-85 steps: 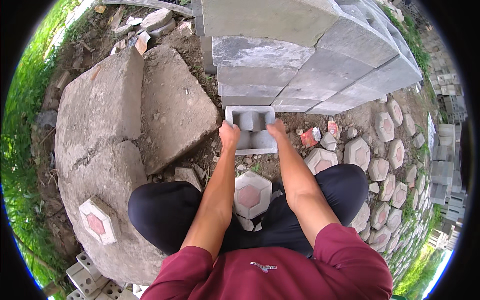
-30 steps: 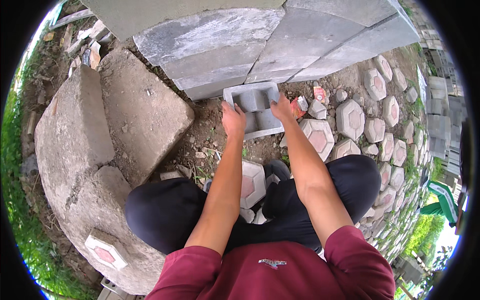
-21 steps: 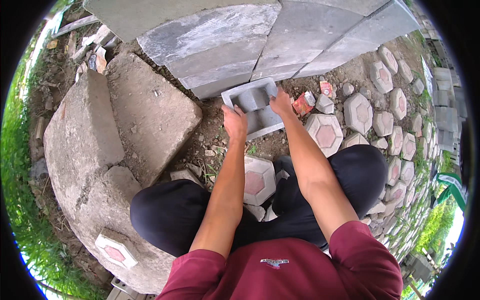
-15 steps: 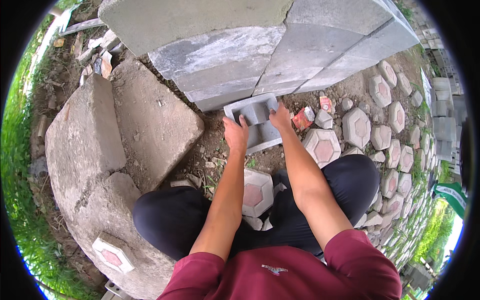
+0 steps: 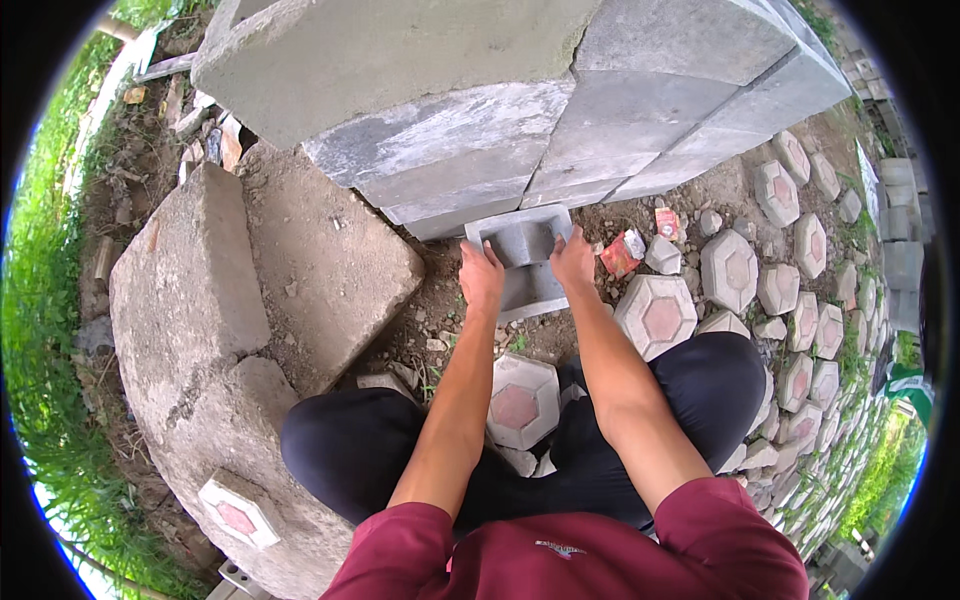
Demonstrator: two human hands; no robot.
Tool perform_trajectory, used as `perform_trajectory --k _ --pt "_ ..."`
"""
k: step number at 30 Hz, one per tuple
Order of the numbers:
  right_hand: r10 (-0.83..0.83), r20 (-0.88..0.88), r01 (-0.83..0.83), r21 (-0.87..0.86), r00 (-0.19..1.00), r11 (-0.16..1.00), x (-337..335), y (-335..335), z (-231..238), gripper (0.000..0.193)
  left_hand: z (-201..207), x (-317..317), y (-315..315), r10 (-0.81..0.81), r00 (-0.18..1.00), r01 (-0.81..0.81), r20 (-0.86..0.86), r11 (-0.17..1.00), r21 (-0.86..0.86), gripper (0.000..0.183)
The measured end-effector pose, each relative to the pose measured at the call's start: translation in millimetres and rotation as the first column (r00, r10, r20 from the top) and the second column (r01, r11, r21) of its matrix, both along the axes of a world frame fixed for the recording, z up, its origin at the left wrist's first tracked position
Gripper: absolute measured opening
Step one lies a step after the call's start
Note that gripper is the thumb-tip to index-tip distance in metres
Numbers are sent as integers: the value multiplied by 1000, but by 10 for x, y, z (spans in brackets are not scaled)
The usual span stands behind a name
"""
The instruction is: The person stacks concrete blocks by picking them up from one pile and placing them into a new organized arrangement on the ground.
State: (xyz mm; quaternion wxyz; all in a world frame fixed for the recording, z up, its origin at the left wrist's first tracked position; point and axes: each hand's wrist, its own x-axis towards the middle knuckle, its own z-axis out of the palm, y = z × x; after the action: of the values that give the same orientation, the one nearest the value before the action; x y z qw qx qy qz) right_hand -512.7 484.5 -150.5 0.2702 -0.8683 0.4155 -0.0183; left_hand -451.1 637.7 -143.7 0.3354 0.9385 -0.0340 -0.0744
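Outdoors on bare dirt (image 5: 442,270), facing a stack of gray blocks (image 5: 640,110) just beyond the hands. Gripping a hollow block (image 5: 528,268) by opposite sides, between left hand (image 5: 482,274) and right hand (image 5: 573,260), near the foot of the stack. Noting also a concrete slab (image 5: 330,260) left of the left hand, a red wrapper (image 5: 618,258) just right of the right hand.

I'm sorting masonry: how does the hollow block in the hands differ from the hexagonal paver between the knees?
The hollow block is rectangular with two open cavities; the hexagonal paver has a closed face. The block is plain grey; the paver is whitish with a pinkish centre. Both look like cast masonry.
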Motion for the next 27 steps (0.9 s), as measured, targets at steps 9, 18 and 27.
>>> perform_trajectory --k 9,18,27 --pt "25 -19 -26 -44 999 999 59 46 78 40 31 -5 -41 48 999 -48 8 999 7 31" --pt "39 -76 -41 -27 996 999 86 9 57 32 80 19 -22 29 1000 -29 -5 999 -30 36" --pt "-52 -246 67 53 968 996 308 216 114 47 54 79 265 -83 994 84 -74 996 4 46"
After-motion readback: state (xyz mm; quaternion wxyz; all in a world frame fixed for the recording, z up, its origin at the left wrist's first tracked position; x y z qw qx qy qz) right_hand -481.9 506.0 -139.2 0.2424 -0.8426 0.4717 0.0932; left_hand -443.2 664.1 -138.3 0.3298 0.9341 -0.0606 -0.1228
